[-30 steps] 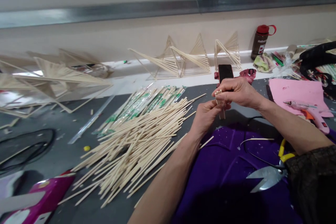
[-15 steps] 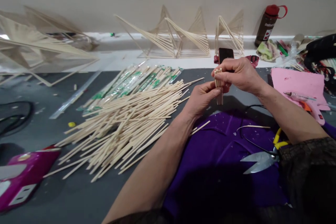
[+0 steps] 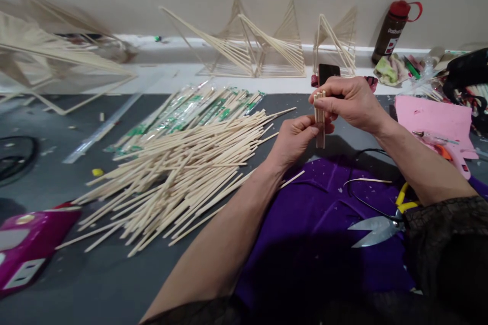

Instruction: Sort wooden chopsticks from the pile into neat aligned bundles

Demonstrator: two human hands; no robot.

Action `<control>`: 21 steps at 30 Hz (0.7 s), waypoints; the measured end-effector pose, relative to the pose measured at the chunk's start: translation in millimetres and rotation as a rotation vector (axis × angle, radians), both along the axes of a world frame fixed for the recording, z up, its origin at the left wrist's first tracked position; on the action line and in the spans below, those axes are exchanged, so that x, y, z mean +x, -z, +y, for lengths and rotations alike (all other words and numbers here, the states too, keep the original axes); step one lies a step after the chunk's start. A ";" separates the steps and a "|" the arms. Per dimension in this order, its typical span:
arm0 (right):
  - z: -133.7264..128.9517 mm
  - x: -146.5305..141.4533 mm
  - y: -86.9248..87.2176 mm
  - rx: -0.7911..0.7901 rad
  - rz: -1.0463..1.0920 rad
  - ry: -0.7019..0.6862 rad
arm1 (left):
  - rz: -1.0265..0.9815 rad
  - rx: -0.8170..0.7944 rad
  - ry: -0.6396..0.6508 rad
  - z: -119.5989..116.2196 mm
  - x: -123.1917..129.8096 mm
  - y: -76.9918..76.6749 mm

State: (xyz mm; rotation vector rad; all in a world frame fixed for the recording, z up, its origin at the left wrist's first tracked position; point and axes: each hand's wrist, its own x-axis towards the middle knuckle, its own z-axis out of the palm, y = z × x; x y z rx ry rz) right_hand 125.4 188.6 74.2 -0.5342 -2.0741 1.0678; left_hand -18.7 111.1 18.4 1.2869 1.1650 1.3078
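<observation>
A small bundle of wooden sticks (image 3: 320, 118) stands upright between my hands over the dark table. My left hand (image 3: 299, 137) is closed around its lower part, thumb in front. Near the tops, my right hand (image 3: 348, 101) pinches the same bundle between thumb and fingers. A large pile of loose wooden sticks (image 3: 183, 177) lies to the left, with plastic-wrapped stick packs (image 3: 190, 114) behind it. Scissors with yellow handles (image 3: 381, 228) lie spread on the purple cloth (image 3: 305, 223) below my right forearm.
Stick-built frames (image 3: 270, 51) line the wall, with a larger one (image 3: 46, 56) at left. A phone (image 3: 328, 72) is behind my hands. At right are a red-lidded bottle (image 3: 392, 33) and pink sheet (image 3: 434, 117); at left, a magenta case (image 3: 41, 244) and ruler (image 3: 102, 129).
The view has shifted slightly. My right hand's fingers sit a little differently near the stick tops, and more of the bundle shows between my hands. Both hands still hold it.
</observation>
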 end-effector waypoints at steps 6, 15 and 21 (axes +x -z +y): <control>5.6 1.9 3.8 -0.057 -0.009 -0.082 | 0.011 -0.025 -0.034 -0.6 3.5 1.7; -5.5 -1.0 3.6 -0.233 0.058 -0.047 | -0.245 -0.199 0.085 -1.9 -2.4 -2.3; -2.3 0.1 4.6 -0.433 0.089 -0.049 | -0.532 -0.427 0.257 -6.8 -1.7 -7.3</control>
